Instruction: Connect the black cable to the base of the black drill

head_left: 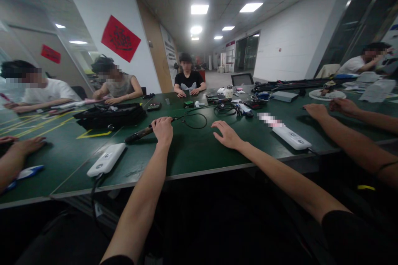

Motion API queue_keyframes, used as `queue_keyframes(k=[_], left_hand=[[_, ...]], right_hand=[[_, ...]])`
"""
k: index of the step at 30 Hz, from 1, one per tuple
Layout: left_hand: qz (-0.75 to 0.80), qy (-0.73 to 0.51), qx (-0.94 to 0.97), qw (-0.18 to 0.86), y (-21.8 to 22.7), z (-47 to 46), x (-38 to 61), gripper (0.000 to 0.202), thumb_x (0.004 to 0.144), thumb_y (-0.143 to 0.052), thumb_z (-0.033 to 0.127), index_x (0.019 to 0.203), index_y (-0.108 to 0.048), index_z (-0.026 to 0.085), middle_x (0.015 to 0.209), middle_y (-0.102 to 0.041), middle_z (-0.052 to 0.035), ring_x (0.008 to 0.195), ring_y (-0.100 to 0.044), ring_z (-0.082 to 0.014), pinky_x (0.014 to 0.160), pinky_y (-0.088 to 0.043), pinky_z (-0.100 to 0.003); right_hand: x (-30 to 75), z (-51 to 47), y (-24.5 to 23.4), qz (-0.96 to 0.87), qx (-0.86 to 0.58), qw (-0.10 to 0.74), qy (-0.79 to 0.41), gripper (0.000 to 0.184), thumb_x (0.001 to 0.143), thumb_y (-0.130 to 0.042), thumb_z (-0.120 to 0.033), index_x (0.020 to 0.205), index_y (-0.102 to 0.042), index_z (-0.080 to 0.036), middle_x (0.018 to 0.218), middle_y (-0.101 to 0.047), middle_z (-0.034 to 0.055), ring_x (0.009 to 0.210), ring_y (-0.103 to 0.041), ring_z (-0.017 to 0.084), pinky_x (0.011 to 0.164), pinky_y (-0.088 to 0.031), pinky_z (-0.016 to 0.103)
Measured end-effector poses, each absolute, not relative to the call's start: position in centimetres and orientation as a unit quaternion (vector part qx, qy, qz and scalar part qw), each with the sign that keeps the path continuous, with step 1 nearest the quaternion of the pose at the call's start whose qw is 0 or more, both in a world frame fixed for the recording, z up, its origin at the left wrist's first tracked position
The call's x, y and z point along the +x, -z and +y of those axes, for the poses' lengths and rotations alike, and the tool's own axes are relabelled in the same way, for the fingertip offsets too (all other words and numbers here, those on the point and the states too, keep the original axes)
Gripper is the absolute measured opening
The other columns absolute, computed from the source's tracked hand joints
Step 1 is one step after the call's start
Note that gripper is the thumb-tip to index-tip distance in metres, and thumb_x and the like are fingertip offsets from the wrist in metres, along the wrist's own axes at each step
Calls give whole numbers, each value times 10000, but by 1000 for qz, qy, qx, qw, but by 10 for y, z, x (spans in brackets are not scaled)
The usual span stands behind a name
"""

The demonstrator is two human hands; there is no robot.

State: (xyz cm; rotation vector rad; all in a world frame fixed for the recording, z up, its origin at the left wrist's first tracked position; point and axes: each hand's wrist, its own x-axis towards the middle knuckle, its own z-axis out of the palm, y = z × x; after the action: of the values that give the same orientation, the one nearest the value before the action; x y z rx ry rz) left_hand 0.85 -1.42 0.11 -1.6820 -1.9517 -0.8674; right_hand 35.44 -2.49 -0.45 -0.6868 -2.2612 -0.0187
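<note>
My left hand (pixel 163 128) is closed around a dark, rod-shaped tool (pixel 139 134) that lies on the green table (pixel 192 153); a thin black cable (pixel 195 120) loops away from the tool's far end. My right hand (pixel 226 134) rests flat on the table with its fingers spread, holding nothing. A white power strip (pixel 105 159) lies just left of my left arm. Another white power strip (pixel 291 137) lies to the right of my right hand.
A black bag (pixel 110 115) sits at the left behind the tool. Small devices and cables (pixel 226 105) crowd the table's middle. Several people sit around the table; other people's arms reach in from the right (pixel 338 120) and left (pixel 18 149).
</note>
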Motion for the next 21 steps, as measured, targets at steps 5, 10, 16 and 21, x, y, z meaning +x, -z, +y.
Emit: queue_keyframes(k=[5, 10, 16, 21], left_hand=[[-723, 261, -614, 182, 19, -8, 1, 354, 1007, -628, 394, 1285, -614, 176, 1320, -612, -110, 1153, -627, -244, 991, -550, -474], [-705, 244, -643, 172, 22, -3, 1, 340, 1010, -625, 385, 1282, -617, 180, 1316, -615, -110, 1147, -630, -242, 981, -557, -468], [-612, 229, -746, 132, 23, 4, 24, 352, 1009, -627, 389, 1285, -612, 172, 1298, -620, -108, 1117, -641, -233, 954, -571, -452], [-515, 222, -824, 77, 26, 0, 59, 344, 1009, -628, 389, 1275, -615, 172, 1274, -629, -104, 1087, -650, -223, 928, -581, -431]], right_hand=[[354, -24, 5, -887, -267, 377, 7, 312, 957, -575, -196, 1267, -581, -231, 1299, -592, 107, 1231, -543, 295, 1110, -442, 504], [354, -24, 6, -889, -266, 372, 5, 321, 953, -573, -186, 1271, -577, -231, 1303, -592, 106, 1234, -542, 292, 1112, -443, 505], [354, -24, 6, -891, -270, 366, 2, 341, 947, -568, -169, 1282, -578, -232, 1305, -594, 108, 1236, -542, 296, 1111, -441, 518], [354, -24, 6, -894, -270, 358, 3, 346, 938, -575, -166, 1278, -590, -227, 1299, -599, 107, 1230, -545, 293, 1103, -440, 506]])
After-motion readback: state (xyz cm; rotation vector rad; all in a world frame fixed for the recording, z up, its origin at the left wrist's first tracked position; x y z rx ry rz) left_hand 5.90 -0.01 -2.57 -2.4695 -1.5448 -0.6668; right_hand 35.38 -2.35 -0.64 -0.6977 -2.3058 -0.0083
